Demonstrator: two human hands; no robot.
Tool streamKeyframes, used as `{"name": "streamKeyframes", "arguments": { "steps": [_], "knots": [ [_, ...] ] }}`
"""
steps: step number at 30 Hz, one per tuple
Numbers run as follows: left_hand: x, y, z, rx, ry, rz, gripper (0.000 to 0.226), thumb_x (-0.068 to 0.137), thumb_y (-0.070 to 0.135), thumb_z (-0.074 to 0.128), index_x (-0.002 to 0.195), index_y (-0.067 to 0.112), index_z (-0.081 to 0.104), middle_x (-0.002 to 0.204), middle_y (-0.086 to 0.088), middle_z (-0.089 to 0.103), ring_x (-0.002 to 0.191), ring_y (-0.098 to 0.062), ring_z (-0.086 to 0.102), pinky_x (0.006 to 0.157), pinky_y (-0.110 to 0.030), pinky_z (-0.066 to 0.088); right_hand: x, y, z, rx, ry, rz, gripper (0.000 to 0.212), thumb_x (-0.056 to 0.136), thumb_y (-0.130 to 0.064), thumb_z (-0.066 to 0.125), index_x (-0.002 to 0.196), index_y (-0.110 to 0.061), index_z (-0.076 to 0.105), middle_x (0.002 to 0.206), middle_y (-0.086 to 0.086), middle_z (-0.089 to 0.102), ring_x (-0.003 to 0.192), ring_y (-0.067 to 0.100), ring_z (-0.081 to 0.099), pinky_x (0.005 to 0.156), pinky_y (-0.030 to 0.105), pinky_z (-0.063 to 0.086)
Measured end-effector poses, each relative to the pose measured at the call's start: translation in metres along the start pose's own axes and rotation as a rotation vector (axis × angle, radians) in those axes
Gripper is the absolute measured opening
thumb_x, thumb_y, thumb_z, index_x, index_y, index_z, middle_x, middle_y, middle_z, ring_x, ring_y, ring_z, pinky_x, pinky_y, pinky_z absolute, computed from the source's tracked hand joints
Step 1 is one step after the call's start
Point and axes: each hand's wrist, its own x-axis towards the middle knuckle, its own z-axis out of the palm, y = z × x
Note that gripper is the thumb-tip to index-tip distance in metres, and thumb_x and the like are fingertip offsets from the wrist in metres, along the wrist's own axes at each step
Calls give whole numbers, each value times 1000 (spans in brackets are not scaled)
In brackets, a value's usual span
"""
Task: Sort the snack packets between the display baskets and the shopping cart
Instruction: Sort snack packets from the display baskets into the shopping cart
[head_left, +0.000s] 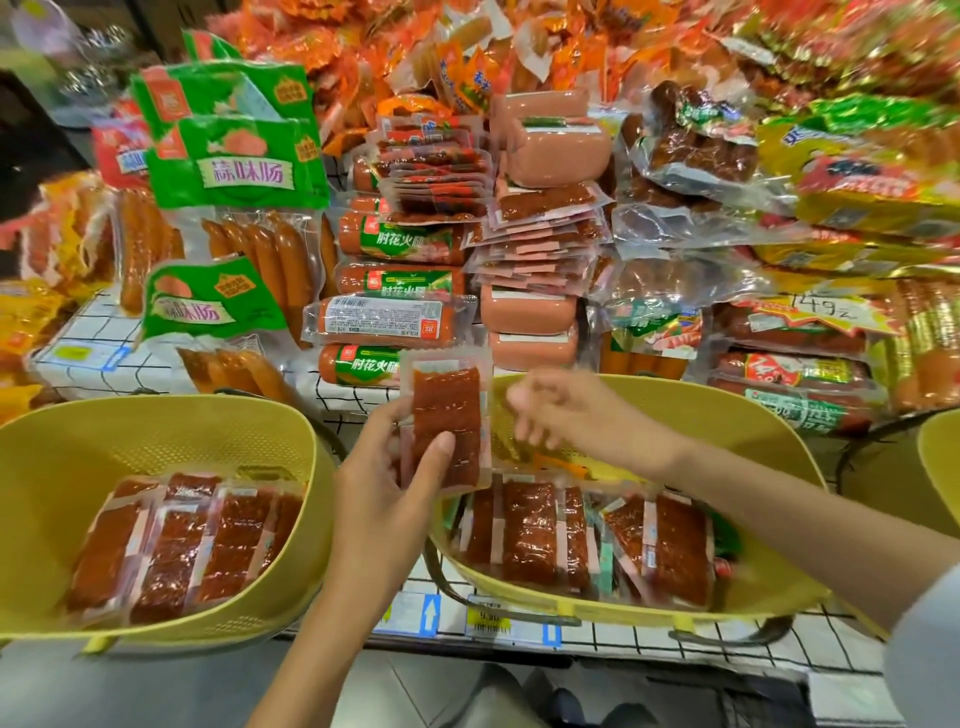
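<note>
Head view: the left hand (395, 483) grips one clear packet of red dried-meat slices (447, 421), held upright with the thumb across its front, above the gap between two yellow baskets. The right hand (561, 415) hovers just beside the packet's right edge, over the right basket (727, 410); its fingers are loosely curled and motion-blurred, with nothing in its grasp. The left basket (67, 441) holds several matching red packets (182, 540) lying flat, overlapping. The right basket contains more of the same packets (530, 535), stood on edge in a row. Both baskets rest on a counter (623, 639) covered in white grid-pattern cloth. Behind them, stacked sausage packs (395, 244) and green-labelled bags (239, 156) fill the display.
</note>
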Motion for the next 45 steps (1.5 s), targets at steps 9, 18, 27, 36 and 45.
{"name": "streamKeyframes", "arguments": {
  "steps": [9, 18, 27, 36, 45],
  "knots": [
    [-4, -4, -8, -236, 49, -72, 25, 86, 17, 56, 111, 15, 55, 97, 9, 73, 91, -4, 68, 66, -19, 56, -3, 44, 23, -650, -2, 149, 60, 72, -40, 77, 120, -16, 51, 118, 0, 57, 113, 19, 53, 98, 34, 46],
    [2, 7, 4, -314, -69, -138, 42, 95, 23, 48, 136, 14, 47, 121, -1, 67, 109, -14, 65, 76, -31, 59, -11, -26, -27, 102, 42, -142, 23, 70, -33, 76, 88, -36, 62, 88, -15, 66, 83, -5, 62, 72, 13, 52],
    [-2, -2, -5, -287, 17, -164, 38, 78, 16, 65, 113, 28, 56, 111, 2, 71, 105, -12, 67, 85, -34, 55, -4, 26, 22, -513, -43, 146, 48, 87, -59, 51, 103, -14, 58, 108, 12, 64, 94, 25, 63, 84, 36, 54],
    [-6, -3, -9, -341, 91, -258, 37, 75, 22, 68, 109, 18, 54, 102, -6, 72, 88, -21, 72, 59, -38, 60, 9, 36, 32, -418, 36, 183, 33, 79, -29, 74, 91, -18, 46, 96, -4, 57, 80, 12, 53, 67, 19, 45],
    [-5, 4, 0, -322, 67, -217, 22, 93, 24, 52, 115, 23, 50, 111, 0, 68, 101, -15, 67, 63, -33, 59, -9, -14, -36, 390, 17, -50, 22, 79, -4, 70, 92, -17, 59, 92, 2, 73, 88, 19, 70, 71, 26, 57]
  ]
}}
